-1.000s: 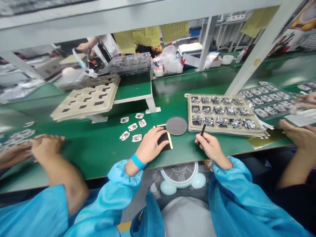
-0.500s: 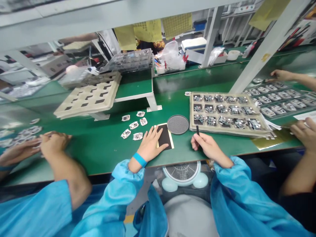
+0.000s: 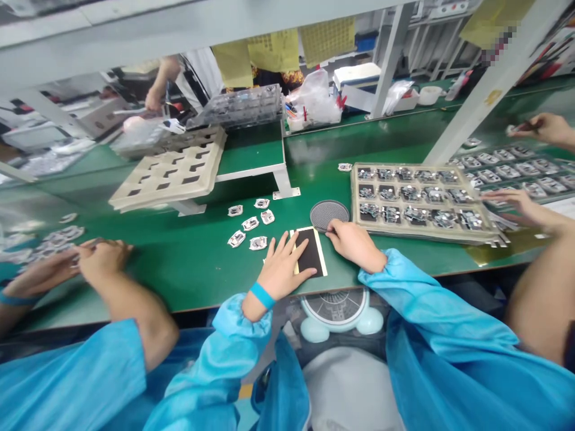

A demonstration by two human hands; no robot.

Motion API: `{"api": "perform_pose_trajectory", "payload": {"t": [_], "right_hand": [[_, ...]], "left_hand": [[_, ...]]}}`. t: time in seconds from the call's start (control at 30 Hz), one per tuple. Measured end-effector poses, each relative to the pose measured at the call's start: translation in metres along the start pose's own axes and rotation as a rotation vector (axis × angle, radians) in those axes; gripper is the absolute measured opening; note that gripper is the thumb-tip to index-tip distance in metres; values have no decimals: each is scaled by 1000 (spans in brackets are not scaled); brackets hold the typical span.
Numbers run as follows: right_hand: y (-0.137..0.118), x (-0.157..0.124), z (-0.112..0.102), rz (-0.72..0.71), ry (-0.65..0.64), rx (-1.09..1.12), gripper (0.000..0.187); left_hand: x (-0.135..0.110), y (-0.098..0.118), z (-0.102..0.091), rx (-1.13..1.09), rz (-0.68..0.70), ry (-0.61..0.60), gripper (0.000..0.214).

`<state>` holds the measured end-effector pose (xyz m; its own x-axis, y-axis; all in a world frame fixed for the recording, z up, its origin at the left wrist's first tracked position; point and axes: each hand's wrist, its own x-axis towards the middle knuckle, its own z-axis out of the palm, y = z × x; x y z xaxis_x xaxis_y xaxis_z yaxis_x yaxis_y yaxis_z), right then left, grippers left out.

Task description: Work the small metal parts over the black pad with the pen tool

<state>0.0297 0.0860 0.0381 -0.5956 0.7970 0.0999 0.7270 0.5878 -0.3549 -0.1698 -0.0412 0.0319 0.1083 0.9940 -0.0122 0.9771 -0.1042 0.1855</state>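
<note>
My left hand (image 3: 281,269) lies flat with fingers spread on the left edge of a black pad with a yellow border (image 3: 309,258), near the bench's front edge. My right hand (image 3: 354,244) is closed, its fingertips pinched at the rim of a round grey mesh disc (image 3: 329,214); only a thin dark tip shows between the fingers. Several small white-backed parts (image 3: 250,224) lie loose on the green bench just left of the pad. A beige tray (image 3: 424,200) filled with small metal parts sits right of the disc.
An empty beige tray (image 3: 168,175) rests on a low white stand (image 3: 251,158) at the back left. Another person's hands (image 3: 96,257) work at my left, and a second person's hands (image 3: 516,200) reach over trays (image 3: 516,167) on my right. A shelf post (image 3: 467,120) slants up at the right.
My right hand has moved left from the tray's front edge to the mesh disc beside the pad. My left hand has stayed on the pad. The neighbour's hands on the right have shifted.
</note>
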Motion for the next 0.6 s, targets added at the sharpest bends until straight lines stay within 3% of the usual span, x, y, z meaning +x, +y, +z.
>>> {"api": "perform_pose_trajectory", "payload": {"t": [0.27,0.4,0.53,0.6], "right_hand": [[-11,21,1,2,54,30,22],[-4,7,-7,-40,86,164,27],[26,-33,-11,66,108,646,45],[42,-53,-7,160,165,712,48]], "left_hand": [[5,20,8,-33,87,35,77],[0,20,3,-79,108,77,74],[-11,-23,-20,-131,18,197,48],[-20,-56,-31,-127,-114,293,34]]}}
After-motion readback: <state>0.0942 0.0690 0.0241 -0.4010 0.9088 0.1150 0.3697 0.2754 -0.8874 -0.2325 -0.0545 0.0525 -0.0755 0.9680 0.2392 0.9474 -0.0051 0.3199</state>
